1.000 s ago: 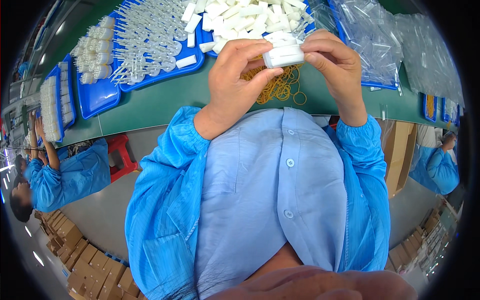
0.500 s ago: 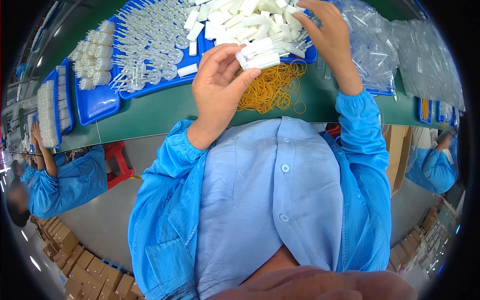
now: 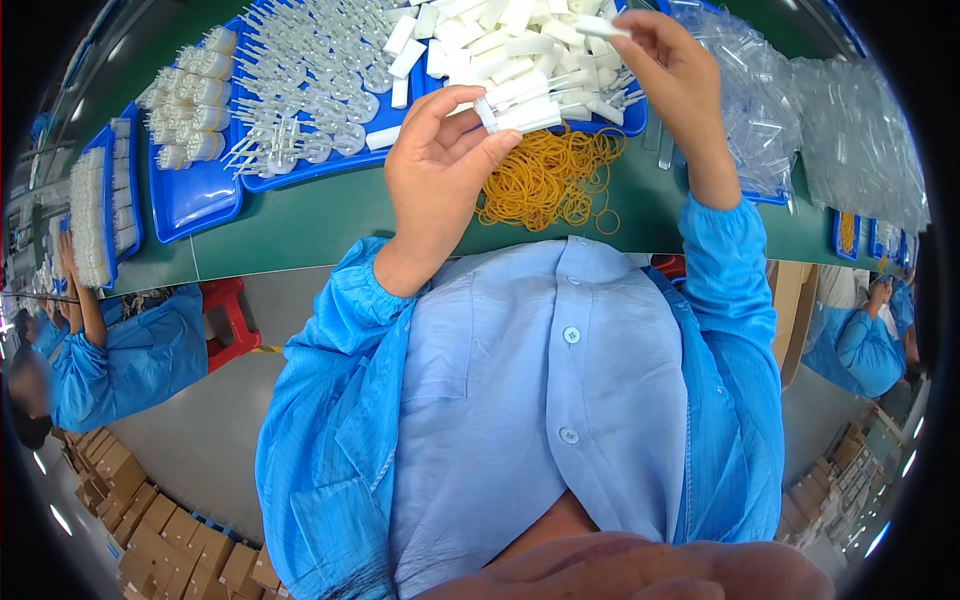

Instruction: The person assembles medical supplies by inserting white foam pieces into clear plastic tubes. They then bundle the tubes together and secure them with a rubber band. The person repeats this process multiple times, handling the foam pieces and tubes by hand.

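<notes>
My left hand (image 3: 432, 172) pinches the base of a clear-and-white pronged plastic part (image 3: 489, 115) between thumb and fingers. White foam sleeves sit side by side on its prongs, pointing right. Up and to the right, my right hand (image 3: 682, 88) grips one white foam piece (image 3: 598, 26) between thumb and fingertips, over the right side of the pile. Beneath both hands lies a heap of similar white foam pieces (image 3: 470, 62) in a blue tray. A tangle of yellow rubber bands (image 3: 545, 178) rests on the green table just below the left hand's part.
Pronged plastic parts (image 3: 310, 85) fill a blue tray at left, beside banded white bundles (image 3: 200, 100) in another blue tray (image 3: 198, 205). Clear plastic tubes and bags (image 3: 745, 110) lie at right. People in blue sleeves (image 3: 140, 345) sit at both sides; cartons (image 3: 165, 545) stand behind.
My right hand has lifted slightly from the pile's right side and now shows a white foam piece in its fingers. The left hand stays nearly still with its part.
</notes>
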Demonstrator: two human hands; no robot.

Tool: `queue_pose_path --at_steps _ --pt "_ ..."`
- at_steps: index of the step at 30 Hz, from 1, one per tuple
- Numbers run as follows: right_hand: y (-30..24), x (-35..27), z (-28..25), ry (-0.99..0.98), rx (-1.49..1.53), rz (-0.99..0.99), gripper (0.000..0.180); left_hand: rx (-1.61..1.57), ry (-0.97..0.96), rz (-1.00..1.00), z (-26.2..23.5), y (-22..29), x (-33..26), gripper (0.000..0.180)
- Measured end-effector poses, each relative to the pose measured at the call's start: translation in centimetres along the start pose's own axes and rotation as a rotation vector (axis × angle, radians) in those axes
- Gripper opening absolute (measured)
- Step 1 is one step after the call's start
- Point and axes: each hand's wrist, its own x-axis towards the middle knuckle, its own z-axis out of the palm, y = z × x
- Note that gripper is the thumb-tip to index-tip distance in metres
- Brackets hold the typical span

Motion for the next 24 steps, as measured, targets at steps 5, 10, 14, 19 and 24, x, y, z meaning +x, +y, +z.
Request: queue_pose_path --at_steps 5,10,14,19,24 --pt "-0.7 -4.4 -2.5 -0.116 0.712 0.220 0.019 0.080 -0.128 0.080 1.3 -0.6 -0.1 0.044" --pt "1.6 -7.2 -3.6 -0.084 0.859 0.215 0.022 0.143 -0.189 0.061 3.2 -0.8 -0.4 0.043" --pt "1.5 -8.6 -3.7 0.025 0.965 0.165 0.020 0.183 -0.221 0.079 4.5 -1.1 -0.6 0.043" --pt "2.0 -9.4 -4.7 0.079 0.827 0.140 0.020 0.220 -0.266 0.194 5.3 -1.4 -0.7 0.042" --pt "1.0 -9.7 -4.6 0.160 0.744 0.136 0.027 0.250 -0.222 0.239 6.0 -1.8 -0.7 0.041"
